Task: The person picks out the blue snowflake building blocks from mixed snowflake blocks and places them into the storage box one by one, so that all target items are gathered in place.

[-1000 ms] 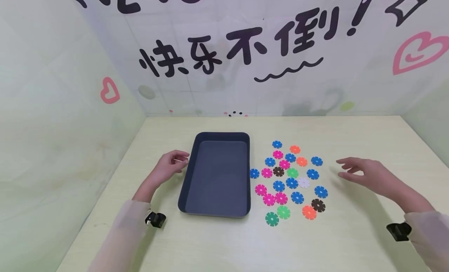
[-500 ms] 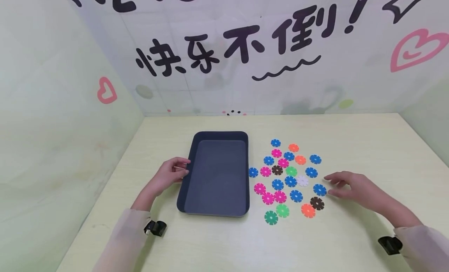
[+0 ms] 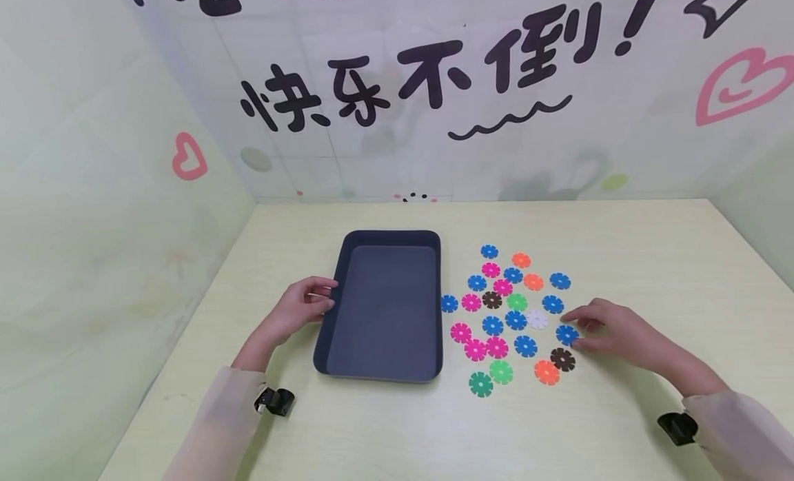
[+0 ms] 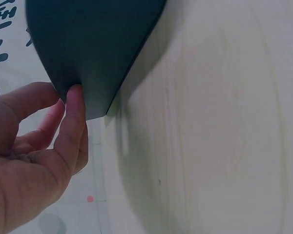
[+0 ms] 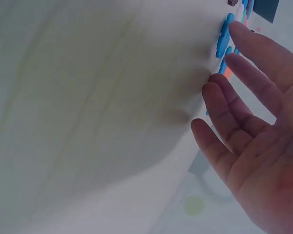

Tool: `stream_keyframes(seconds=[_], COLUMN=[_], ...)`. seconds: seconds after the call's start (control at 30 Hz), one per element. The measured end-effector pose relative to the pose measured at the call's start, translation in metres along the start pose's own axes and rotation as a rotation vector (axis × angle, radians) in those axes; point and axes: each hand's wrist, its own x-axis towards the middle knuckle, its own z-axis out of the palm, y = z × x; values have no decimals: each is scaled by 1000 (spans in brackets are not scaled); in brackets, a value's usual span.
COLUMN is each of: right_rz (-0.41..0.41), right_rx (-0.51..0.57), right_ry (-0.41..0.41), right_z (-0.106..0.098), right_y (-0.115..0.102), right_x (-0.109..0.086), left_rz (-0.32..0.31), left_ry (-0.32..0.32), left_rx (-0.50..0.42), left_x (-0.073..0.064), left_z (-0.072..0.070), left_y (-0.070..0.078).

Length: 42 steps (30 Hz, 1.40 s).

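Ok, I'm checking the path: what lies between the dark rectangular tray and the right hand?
Scattered flat notched discs, including a white disc and a dark brown disc; the head view shows them.

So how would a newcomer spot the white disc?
On the table, find the dark tray. Flat notched discs lie scattered to its right. Right of their middle, beside a blue disc, is the white disc, the only one that colour.

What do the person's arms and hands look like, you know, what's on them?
The left sleeve and right sleeve are pale, off-white with a faint pinkish tint, ending near the wrists. A small black device sits by each cuff, one on the left, one on the right. The left hand and right hand wear no gloves.
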Motion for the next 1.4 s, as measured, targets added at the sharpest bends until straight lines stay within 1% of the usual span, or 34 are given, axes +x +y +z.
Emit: stream_keyframes(seconds=[0.27, 0.7, 0.83, 0.93, 1.1, 1.27, 1.4], right_rz=[20, 29, 49, 56, 64, 75, 70], right_rx=[-4, -14, 11, 46, 75, 71, 59], right_ry=[-22, -14, -20, -28, -32, -30, -15], right_z=[1, 2, 2, 2, 3, 4, 5], right_y=[0, -2, -2, -2, -3, -5, -6], right_x=[3, 3, 3, 4, 4, 4, 3], left_rz=[1, -6, -8, -7, -6, -9, -10], left_ry=[-7, -11, -11, -11, -13, -10, -10], left_rx=[9, 15, 14, 15, 11, 12, 17], left_x=[0, -1, 0, 0, 1, 2, 1], left_z=[-1, -1, -1, 0, 0, 0, 0], left_y=[2, 3, 3, 3, 3, 3, 4])
